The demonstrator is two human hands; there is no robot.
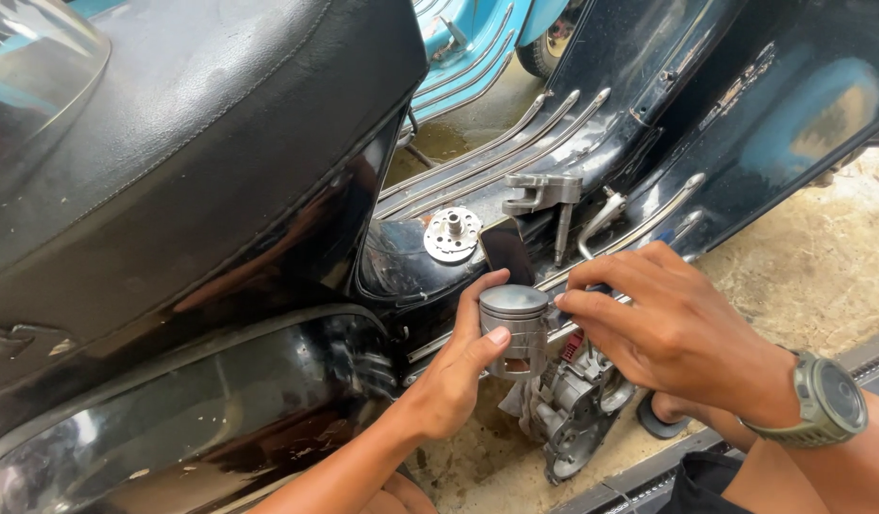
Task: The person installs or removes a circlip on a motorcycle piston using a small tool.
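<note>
Bare forearms, olive wristwatch (828, 400), dark shorts (711, 481)

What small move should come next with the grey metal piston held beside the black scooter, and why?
Probably steady the grey metal piston with the left hand while the right hand works at its side. The right fingertips already pinch at its upper edge, and it hangs unsupported above the engine part.

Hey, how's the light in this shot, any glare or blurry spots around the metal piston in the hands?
Head view: even daylight, soft shadows. The piston between the left hand and right hand is sharp, with a mild sheen on its crown. The glossy black scooter body mirrors its surroundings, with a blue reflection at upper right. The clear curved cover at top left shows glare. Edges bend slightly.
</note>
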